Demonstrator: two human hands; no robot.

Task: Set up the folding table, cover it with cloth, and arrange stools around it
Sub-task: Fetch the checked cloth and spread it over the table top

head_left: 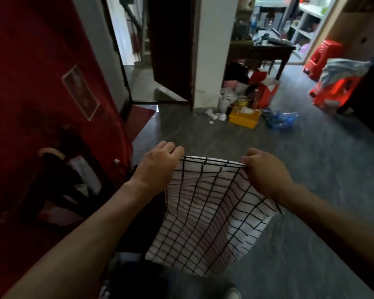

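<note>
Both grips pinch the checked cloth (203,212) by its top edge, left hand (158,167) and right hand (266,171) apart, above the grey floor (311,169).

Open grey floor (203,134) lies ahead; red door (41,83) crowds the left, litter pile (246,104) and red stools (330,91) block beyond.

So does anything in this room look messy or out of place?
Yes. Litter lies on the floor by the white pillar: crumpled tissues, a yellow box and a blue plastic bag. A red stool at the right appears tipped, with a cloth draped over it.
</note>
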